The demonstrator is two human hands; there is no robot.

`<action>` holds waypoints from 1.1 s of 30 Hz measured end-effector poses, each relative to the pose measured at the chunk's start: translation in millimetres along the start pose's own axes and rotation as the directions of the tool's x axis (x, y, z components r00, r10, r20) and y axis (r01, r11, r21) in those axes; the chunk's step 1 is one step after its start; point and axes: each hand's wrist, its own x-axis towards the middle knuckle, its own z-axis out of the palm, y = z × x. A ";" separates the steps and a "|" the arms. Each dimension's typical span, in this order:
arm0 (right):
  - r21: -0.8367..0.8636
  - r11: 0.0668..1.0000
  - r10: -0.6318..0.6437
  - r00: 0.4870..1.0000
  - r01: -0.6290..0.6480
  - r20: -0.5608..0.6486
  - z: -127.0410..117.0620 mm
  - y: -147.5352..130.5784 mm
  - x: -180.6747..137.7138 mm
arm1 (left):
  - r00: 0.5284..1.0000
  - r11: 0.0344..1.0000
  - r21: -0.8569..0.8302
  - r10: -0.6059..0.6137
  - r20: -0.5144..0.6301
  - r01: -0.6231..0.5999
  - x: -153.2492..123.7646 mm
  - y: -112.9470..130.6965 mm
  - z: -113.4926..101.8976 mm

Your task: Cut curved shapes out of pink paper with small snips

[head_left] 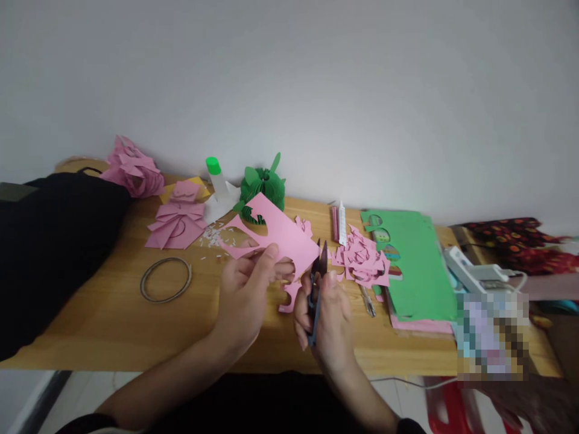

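Note:
My left hand (246, 295) pinches a sheet of pink paper (284, 235) between thumb and fingers, holding it above the table. Curved pieces are cut out of the sheet's left and lower edges. In my right hand (332, 313) is a pair of dark scissors (315, 301), blades parted and pointing away from me, close to the sheet's right corner. Whether the blades touch the paper I cannot tell. A pink offcut (290, 298) lies below the sheet. Just right of the blades is a heap of pink paper scraps (364, 259).
Behind the sheet stand a green paper ball (266, 187) and a glue stick (216, 175). Folded pink paper (178, 217), white bits (215, 235) and a wire coil (166, 280) lie left. On the right are a glue tube (342, 223), green sheets (416, 265) and a power strip (465, 271).

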 end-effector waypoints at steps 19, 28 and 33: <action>-0.024 0.998 -0.052 0.997 0.053 0.051 -5.0 1.8 -3.2 | 0.998 0.998 -0.013 0.054 -0.031 -0.054 2.3 0.3 -4.1; -0.104 0.992 -0.053 0.993 0.064 0.104 -7.2 -2.0 -7.7 | 0.986 0.982 0.092 0.161 0.036 -0.164 1.4 3.9 -4.7; -0.099 0.994 -0.020 0.991 0.033 0.135 -10.3 -3.8 -9.7 | 0.980 0.966 0.169 0.185 0.075 -0.195 2.3 12.5 -6.9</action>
